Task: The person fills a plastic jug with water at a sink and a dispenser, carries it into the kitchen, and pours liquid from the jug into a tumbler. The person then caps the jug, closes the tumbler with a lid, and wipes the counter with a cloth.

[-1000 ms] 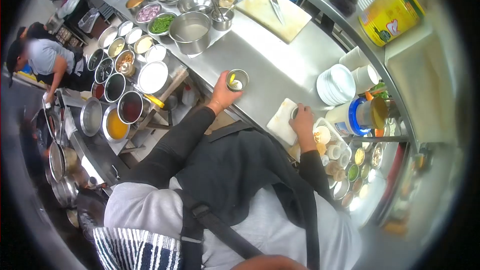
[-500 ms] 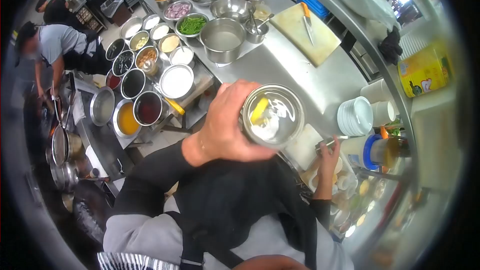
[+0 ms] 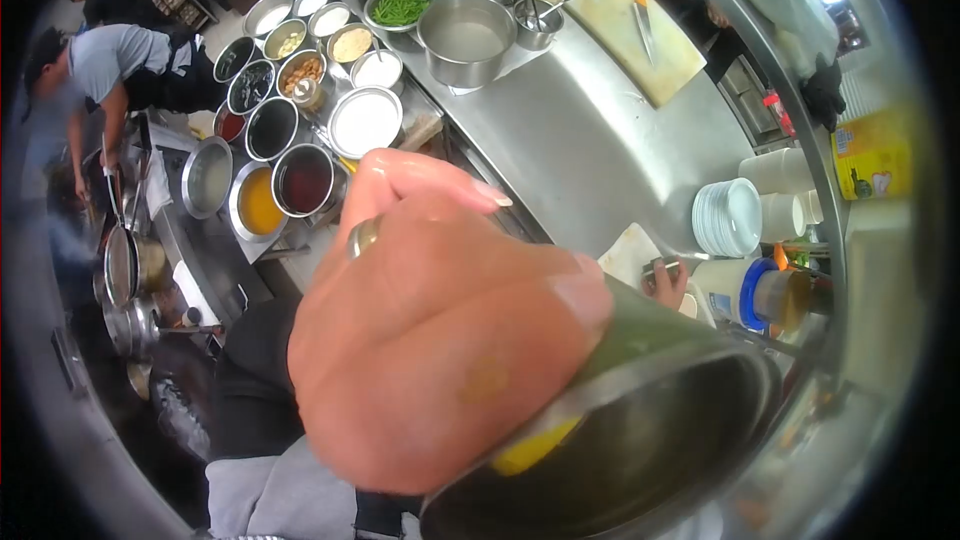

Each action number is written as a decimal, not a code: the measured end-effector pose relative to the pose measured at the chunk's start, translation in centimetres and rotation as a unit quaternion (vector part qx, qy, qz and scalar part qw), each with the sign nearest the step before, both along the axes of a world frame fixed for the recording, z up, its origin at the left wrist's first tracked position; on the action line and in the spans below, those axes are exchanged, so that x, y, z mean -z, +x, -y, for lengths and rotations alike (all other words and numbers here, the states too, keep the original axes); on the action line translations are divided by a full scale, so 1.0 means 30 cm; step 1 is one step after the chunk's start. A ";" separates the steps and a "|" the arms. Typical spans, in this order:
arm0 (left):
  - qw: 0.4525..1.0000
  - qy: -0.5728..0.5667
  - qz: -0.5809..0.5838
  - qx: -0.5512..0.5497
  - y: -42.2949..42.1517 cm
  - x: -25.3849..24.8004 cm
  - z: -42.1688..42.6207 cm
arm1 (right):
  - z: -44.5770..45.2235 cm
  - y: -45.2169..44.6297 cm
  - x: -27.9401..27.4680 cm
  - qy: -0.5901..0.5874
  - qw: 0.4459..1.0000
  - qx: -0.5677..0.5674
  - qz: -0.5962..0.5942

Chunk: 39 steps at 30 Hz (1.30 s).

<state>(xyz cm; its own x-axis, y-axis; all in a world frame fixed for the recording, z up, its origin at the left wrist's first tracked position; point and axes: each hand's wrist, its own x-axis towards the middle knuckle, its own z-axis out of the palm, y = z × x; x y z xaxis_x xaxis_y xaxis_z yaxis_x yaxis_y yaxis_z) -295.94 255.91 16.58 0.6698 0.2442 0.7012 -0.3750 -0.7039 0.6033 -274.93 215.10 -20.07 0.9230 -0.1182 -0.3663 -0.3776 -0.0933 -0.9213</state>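
Observation:
Close to the camera, my left hand (image 3: 440, 330) is wrapped around a metal cup (image 3: 650, 430), which is tilted with its mouth toward me. A yellow piece (image 3: 535, 448), like a lemon wedge, shows inside it near the rim. To the right, my right hand (image 3: 667, 288) is closed, its fingers beside a small dark object with a metallic edge that I cannot name. Next to that hand lies a white board (image 3: 628, 252). Most of my right arm is hidden behind the cup.
A steel counter (image 3: 590, 140) holds a cutting board (image 3: 645, 40) with an orange-handled knife (image 3: 642, 20) and a large pot (image 3: 465, 45). Stacked white plates (image 3: 728, 218) stand right. Ingredient containers (image 3: 275, 130) fill the left side. A co-worker (image 3: 115, 75) bends over pans.
My left hand has brought the cup up much closer to the camera and tilted it; liquid seen inside before no longer shows. My right hand stays beside the white board.

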 end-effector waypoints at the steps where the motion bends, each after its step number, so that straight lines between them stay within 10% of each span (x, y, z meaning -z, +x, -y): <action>1: 1.000 0.006 -0.024 0.004 -0.013 -0.007 0.003 | -0.021 -0.005 -0.018 -0.001 1.000 -0.010 -0.001; 27: 0.989 0.029 0.098 -0.102 -0.070 -0.056 0.016 | -0.350 0.003 -0.358 0.174 0.968 -0.154 0.098; 39: 0.996 0.007 0.063 0.056 -0.001 0.245 -0.045 | -0.680 -0.087 -0.925 0.327 0.789 -0.358 0.378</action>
<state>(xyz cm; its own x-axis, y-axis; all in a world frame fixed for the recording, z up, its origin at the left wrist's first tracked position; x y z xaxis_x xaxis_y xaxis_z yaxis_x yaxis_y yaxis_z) -295.96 257.25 9.23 0.5994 0.1622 0.7839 -0.5239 -0.6608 0.5374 -277.52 235.50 7.68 0.6508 0.5190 0.5541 0.2358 0.5555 -0.7973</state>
